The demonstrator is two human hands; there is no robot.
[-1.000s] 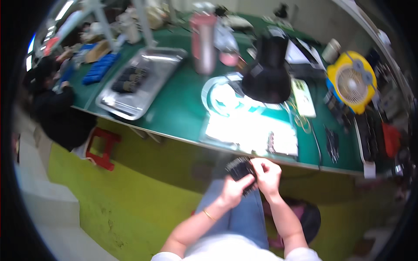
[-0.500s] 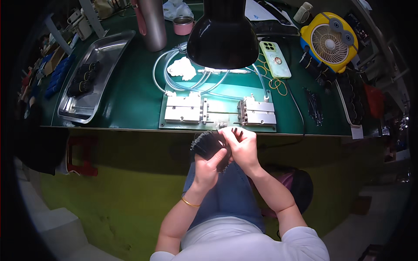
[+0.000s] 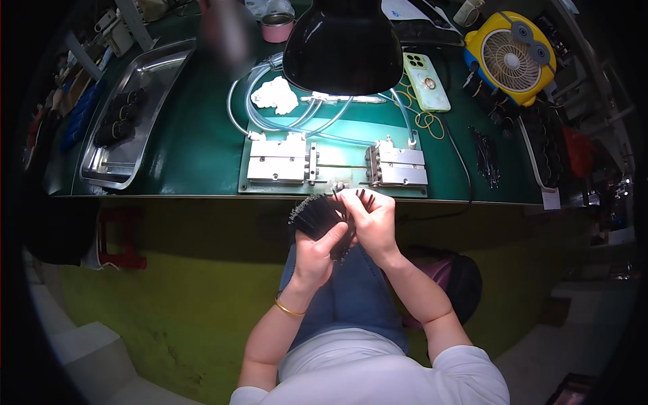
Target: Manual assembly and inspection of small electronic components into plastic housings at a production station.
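Bundle of thin black rods [image 3: 317, 217] gripped in left hand [image 3: 317, 253] | few rod ends pinched by right hand [image 3: 373, 219] | held just before green table edge [image 3: 202, 169]

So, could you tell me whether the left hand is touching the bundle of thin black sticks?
Touching. The head view shows the left hand wrapped around the bundle of thin black sticks, fingers closed over it.

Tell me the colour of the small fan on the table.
The fan is yellow with a blue band on top, seen in the head view, at the table's far right.
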